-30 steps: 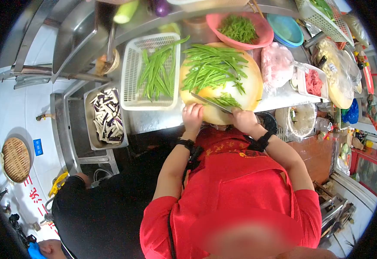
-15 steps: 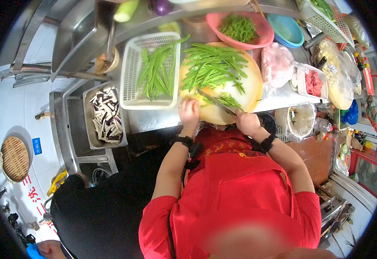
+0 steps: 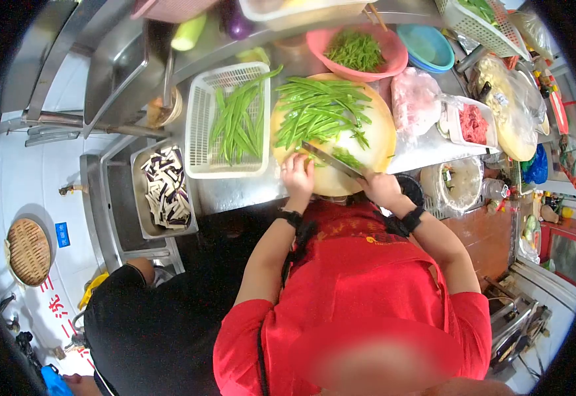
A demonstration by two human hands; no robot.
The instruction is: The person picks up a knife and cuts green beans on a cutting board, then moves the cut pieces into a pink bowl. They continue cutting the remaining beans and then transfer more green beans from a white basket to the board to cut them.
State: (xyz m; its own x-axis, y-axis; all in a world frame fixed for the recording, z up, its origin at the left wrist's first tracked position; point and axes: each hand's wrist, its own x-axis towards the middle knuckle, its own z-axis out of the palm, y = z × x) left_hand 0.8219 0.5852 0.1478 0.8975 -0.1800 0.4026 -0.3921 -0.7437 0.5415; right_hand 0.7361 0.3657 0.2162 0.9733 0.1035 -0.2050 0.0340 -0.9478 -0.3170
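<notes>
Since the frame a second ago, the left hand (image 3: 299, 175) has edged further onto the cutting board (image 3: 381, 132), up against the tip of the knife (image 3: 331, 160). Its fingers are curled; whether they pinch any beans is hidden. At the board's near edge the right hand (image 3: 381, 189) is clenched on the knife handle. Green beans (image 3: 317, 109) cover the board's far half, and a white basket (image 3: 199, 115) sits just left of it on the worktop (image 3: 235, 188).

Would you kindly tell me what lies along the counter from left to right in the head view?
Tray of eggplant strips, white basket of green beans, round cutting board, bag of pale meat, tray of red meat.
</notes>
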